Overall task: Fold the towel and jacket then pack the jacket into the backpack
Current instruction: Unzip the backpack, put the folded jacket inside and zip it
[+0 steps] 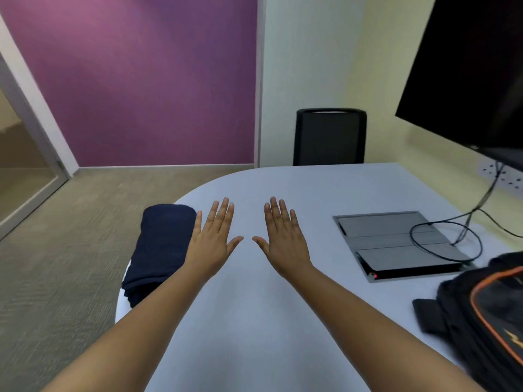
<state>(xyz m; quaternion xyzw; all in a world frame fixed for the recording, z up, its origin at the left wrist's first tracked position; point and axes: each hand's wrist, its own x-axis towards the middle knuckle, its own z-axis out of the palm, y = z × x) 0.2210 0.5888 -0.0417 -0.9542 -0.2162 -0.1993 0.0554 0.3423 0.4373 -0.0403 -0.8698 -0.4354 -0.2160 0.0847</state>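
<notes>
Hands (215,239) flat beside folded towel (158,250)

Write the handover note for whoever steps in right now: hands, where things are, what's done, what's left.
Left hand and right hand: both open, fingers straight, palms down over the table, holding nothing.
Folded dark blue cloth lies at the table's left edge, beside the left hand; towel or jacket, cannot tell.
Backpack lies at the right edge, partly out of frame.
Done: one cloth folded.
Left: no second cloth is in view; confirm the jacket is in the backpack.
</notes>
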